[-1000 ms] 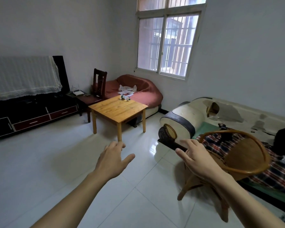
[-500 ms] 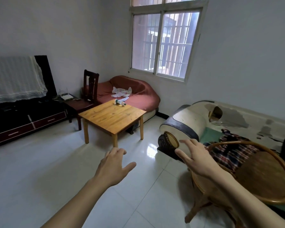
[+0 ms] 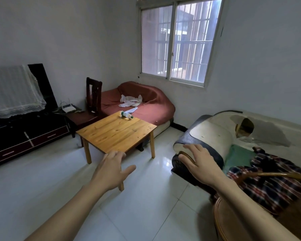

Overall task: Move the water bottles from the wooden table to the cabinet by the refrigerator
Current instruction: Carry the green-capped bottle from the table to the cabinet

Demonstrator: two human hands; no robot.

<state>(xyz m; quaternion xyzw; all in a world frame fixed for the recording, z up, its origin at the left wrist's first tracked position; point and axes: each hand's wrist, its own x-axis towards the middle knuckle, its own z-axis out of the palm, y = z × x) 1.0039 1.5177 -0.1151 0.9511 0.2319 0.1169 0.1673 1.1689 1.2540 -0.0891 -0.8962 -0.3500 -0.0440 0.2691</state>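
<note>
Water bottle (image 3: 126, 115): one clear plastic bottle with a green cap lay on its side at the far corner of the wooden table (image 3: 115, 133), cap end pointing toward the right edge. No hand touched it. Only this one bottle could be made out on the tabletop.

Head view, hands. The left hand (image 3: 111, 171) was extended forward, palm down, fingers straight and loosely spread, thumb out to the right; it held nothing. In the picture it overlapped the near corner of the table, but whether it touched that corner could not be told. The right hand (image 3: 201, 164) was likewise stretched out, palm down, fingers relaxed and apart, holding nothing; it appeared in front of the rounded arm of the worn sofa (image 3: 215, 134), contact not determinable.

Head view, surroundings. The table stood on a pale tiled floor (image 3: 42, 180). Behind its far edge was a red-covered couch (image 3: 146, 108) carrying crumpled white cloth (image 3: 130, 100). A dark wooden chair (image 3: 94, 96) stood near the table's left corner. A dark low cabinet (image 3: 24, 136) ran along the left wall, with a lace cover (image 3: 12, 91) draped above it. A plaid blanket (image 3: 271, 180) lay on the sofa seat, and a rattan chair rim (image 3: 285, 175) crossed in front of it. A barred window (image 3: 179, 40) was set in the far wall.
</note>
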